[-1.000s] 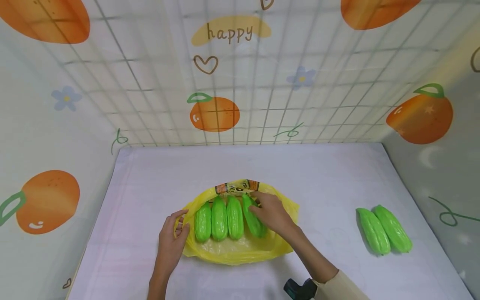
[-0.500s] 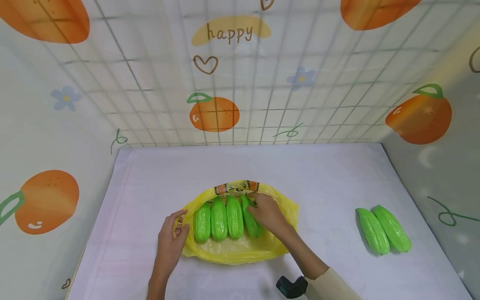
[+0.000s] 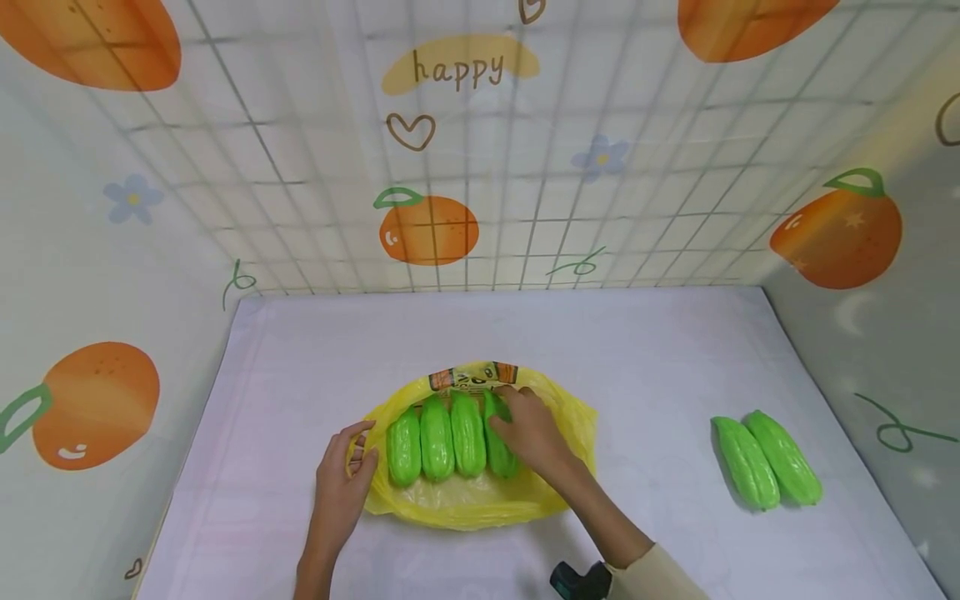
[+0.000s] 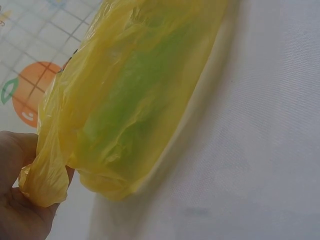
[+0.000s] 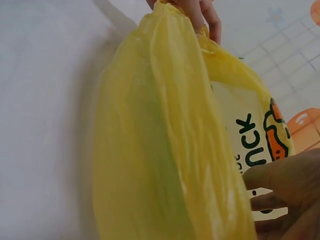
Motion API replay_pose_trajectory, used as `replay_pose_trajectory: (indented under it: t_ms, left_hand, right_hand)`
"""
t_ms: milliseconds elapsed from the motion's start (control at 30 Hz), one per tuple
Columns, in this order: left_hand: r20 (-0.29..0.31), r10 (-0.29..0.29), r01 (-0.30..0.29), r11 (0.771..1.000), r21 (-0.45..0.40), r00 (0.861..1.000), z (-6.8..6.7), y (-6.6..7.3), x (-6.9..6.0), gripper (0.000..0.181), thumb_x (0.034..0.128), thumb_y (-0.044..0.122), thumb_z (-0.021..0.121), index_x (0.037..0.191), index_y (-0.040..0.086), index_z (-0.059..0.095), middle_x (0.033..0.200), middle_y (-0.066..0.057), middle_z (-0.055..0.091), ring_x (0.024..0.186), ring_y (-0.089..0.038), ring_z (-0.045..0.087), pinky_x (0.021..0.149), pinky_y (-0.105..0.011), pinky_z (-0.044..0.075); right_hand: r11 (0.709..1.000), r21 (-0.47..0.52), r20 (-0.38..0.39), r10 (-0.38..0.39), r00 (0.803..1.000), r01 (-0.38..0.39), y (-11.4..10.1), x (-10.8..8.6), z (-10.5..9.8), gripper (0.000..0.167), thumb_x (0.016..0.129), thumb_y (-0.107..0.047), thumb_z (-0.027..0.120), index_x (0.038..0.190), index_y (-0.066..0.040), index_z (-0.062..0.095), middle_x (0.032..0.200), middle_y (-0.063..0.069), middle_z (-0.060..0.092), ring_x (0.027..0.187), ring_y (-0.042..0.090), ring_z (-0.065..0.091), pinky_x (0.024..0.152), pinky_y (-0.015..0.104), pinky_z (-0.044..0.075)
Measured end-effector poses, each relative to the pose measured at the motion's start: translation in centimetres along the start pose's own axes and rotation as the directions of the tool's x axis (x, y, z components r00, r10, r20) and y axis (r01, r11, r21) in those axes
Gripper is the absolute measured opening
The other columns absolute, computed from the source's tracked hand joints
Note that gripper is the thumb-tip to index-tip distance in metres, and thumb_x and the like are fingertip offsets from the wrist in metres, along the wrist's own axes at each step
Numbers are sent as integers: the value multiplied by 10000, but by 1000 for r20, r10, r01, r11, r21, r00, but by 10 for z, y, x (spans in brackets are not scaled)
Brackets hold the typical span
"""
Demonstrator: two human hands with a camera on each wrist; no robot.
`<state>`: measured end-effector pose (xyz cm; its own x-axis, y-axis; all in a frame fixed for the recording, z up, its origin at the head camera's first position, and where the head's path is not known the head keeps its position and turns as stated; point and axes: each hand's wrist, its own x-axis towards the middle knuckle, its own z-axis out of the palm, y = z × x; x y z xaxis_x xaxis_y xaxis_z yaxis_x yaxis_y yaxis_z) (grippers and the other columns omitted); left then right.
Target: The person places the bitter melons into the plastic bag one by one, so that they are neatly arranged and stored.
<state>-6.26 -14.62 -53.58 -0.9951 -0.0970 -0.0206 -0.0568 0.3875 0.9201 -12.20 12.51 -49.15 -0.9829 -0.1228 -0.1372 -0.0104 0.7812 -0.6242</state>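
Note:
A yellow plastic bag [image 3: 480, 517] lies on its base with its mouth spread upward. My left hand [image 3: 341, 479] pinches the left rim; the left wrist view shows the bunched plastic [image 4: 47, 182] between its thumb and fingers. Inside, three glossy green cucumber-like vegetables [image 3: 437, 442] lie side by side. A fourth green cucumber-like vegetable [image 3: 499, 454] lies just right of them, and my right hand [image 3: 528, 429] grips its upper part, fingers partly hiding it. In the right wrist view the bag's wall hides the vegetables, showing only as a green tint.
Two more green vegetables [image 3: 765, 462] lie together on the white tabletop [image 3: 645, 350] at the right. A black wrist device [image 3: 581, 581] sits by the right sleeve. Printed cloth walls [image 3: 427, 150] enclose the table's back and sides.
My right hand has shifted slightly left with the fourth green cucumber-like vegetable, which now stands straighter and closer to the other three. The left hand keeps its place on the bag's rim.

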Motion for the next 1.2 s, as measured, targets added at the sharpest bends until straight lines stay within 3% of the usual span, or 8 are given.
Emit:
replay_pose_trajectory:
  t_ms: [167, 467, 700, 800, 1000, 1200]
  left_hand:
    - [-6, -9, 9, 1000, 14, 1000, 2, 0, 0, 368, 964, 74, 623, 1310, 196, 589, 1105, -56, 545, 920, -177, 540, 746, -261, 491]
    - [2, -25, 25, 1000, 9, 1000, 2, 0, 0, 356, 975, 101, 617, 1307, 223, 581, 1115, -48, 541, 935, -171, 547, 768, -277, 499]
    - [-8, -21, 21, 1000, 15, 1000, 2, -1, 1, 369, 967, 86, 623, 1312, 212, 584, 1114, -50, 544, 930, -175, 545, 747, -267, 498]
    - [-11, -12, 12, 1000, 10, 1000, 2, -1, 1, 377, 961, 72, 624, 1313, 200, 586, 1109, -53, 546, 925, -179, 543, 741, -268, 498]
    - [-7, -24, 24, 1000, 6, 1000, 1, -1, 0, 368, 966, 86, 623, 1308, 215, 584, 1113, -45, 540, 930, -175, 544, 755, -268, 496]
    - [-9, -23, 23, 1000, 15, 1000, 0, -2, 0, 373, 965, 78, 623, 1314, 202, 586, 1114, -54, 547, 929, -182, 544, 753, -263, 492]
  right_hand:
    - [1000, 26, -9, 7, 1000, -7, 1, -1, -4, 455, 925, -111, 638, 1335, 70, 556, 1137, 246, 627, 825, 252, 562, 588, 332, 474]
    - [998, -55, -16, -25, 1000, 24, -2, -7, -13, 416, 927, -117, 637, 1310, 35, 583, 1160, 230, 644, 830, 263, 571, 590, 334, 439]
    - [998, -17, 23, -56, 998, 57, -10, -21, -33, 382, 948, -128, 621, 1310, -7, 595, 1216, 200, 641, 1039, 346, 630, 768, 453, 536]
    - [998, 32, 22, -58, 998, 57, -12, -27, -43, 346, 958, -137, 604, 1291, -44, 622, 1180, 187, 662, 1050, 356, 647, 808, 492, 549]
    - [993, 106, -41, -38, 998, 43, -4, -39, -71, 307, 985, -182, 562, 1267, -93, 644, 1075, 117, 696, 972, 298, 664, 772, 444, 566]
    - [993, 119, -153, 12, 988, 6, 25, -55, -101, 282, 1004, -203, 567, 1256, -101, 645, 1087, 122, 690, 971, 308, 658, 717, 377, 584]
